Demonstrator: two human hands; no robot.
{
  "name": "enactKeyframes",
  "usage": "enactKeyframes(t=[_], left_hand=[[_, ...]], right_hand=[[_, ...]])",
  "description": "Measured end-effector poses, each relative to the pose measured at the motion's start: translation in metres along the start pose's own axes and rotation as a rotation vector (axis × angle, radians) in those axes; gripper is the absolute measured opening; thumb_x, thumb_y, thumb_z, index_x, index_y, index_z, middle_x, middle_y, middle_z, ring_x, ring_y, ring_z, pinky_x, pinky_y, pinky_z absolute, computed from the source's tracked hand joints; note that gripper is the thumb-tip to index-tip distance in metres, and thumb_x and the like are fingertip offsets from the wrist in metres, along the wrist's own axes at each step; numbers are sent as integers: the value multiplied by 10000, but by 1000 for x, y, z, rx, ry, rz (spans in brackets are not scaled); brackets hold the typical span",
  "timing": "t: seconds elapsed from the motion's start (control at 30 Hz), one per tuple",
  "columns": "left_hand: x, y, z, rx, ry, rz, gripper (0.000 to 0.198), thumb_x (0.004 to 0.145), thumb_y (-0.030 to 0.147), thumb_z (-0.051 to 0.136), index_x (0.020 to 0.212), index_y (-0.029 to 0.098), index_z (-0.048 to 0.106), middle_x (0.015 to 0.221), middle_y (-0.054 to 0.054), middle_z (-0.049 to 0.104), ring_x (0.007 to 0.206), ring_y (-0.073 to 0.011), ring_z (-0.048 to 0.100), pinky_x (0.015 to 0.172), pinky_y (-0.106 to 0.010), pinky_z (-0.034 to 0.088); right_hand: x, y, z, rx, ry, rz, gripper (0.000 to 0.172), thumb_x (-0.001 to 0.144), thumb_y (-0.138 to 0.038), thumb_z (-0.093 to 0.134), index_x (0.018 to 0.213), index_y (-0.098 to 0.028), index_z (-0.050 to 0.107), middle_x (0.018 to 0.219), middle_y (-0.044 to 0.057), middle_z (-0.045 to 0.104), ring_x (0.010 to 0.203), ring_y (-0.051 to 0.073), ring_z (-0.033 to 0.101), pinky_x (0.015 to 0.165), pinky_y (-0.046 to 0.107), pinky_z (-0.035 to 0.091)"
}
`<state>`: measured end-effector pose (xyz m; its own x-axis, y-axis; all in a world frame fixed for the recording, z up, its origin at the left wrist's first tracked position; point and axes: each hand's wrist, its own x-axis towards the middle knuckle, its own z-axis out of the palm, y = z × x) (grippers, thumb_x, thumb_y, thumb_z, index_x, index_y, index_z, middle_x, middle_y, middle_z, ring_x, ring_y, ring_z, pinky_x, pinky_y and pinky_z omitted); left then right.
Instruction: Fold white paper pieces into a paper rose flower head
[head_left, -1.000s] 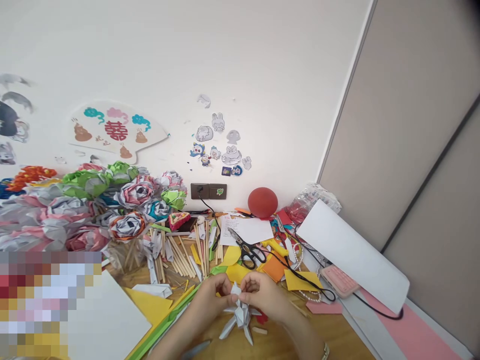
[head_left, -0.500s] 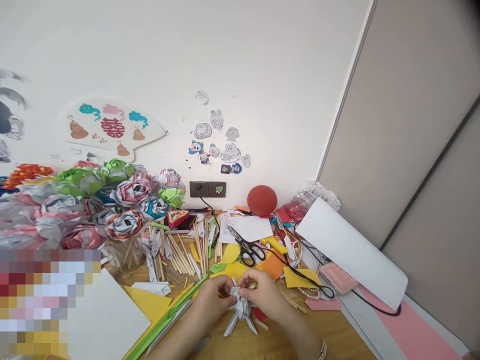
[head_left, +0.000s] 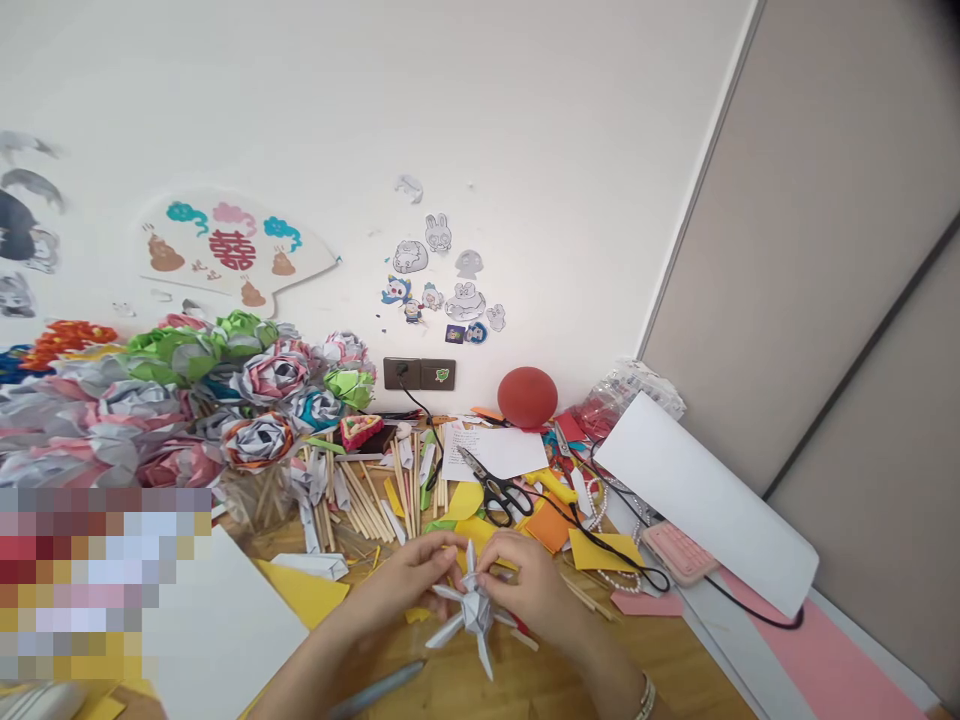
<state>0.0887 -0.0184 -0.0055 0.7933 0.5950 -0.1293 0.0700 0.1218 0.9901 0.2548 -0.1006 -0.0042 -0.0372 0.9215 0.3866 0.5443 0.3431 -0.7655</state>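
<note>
— Grey-white folded paper star [head_left: 471, 608], spiked, held just above the wooden worktop [head_left: 675, 670], near the front edge.

— Grip?

— Left hand [head_left: 409, 580] and right hand [head_left: 525, 585] both pinching its upper points. Black scissors [head_left: 499, 490] well behind, among loose wooden sticks [head_left: 360, 500].

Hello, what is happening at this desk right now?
A person is working on a grey folded-paper piece with pointed tips, pinching it between the left hand and the right hand just above a cluttered wooden desk. Behind the hands lie black scissors, wooden sticks and coloured paper scraps. A bunch of finished paper roses stands at the left.
</note>
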Motion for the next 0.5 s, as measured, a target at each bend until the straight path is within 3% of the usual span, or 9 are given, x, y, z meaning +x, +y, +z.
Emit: enactKeyframes(t=[0.17, 0.4, 0.5], left_hand=[[3, -7, 0, 1, 12, 60, 370, 670, 497, 668, 739, 167, 517, 556, 44, 571, 490, -95, 534, 487, -219, 434], [7, -5, -8, 23, 109, 54, 433, 611, 545, 687, 697, 166, 495, 499, 63, 545, 419, -84, 520, 450, -221, 428], [6, -3, -8, 33, 125, 50, 470, 580, 580, 687, 694, 173, 482, 482, 70, 542, 401, -80, 514, 438, -218, 424]], right_hand=[[-1, 3, 6, -11, -36, -53, 114, 765, -140, 616, 791, -223, 690, 768, 5, 653, 780, 160, 587, 713, 255, 418], [0, 5, 3, -20, -75, -272, 135, 837, -198, 560, 815, -221, 691, 795, 33, 696, 784, 165, 586, 727, 284, 443], [-1, 0, 0, -40, -113, -291, 144, 838, -178, 542, 846, -220, 680, 832, 35, 690, 815, 167, 580, 752, 288, 443]])
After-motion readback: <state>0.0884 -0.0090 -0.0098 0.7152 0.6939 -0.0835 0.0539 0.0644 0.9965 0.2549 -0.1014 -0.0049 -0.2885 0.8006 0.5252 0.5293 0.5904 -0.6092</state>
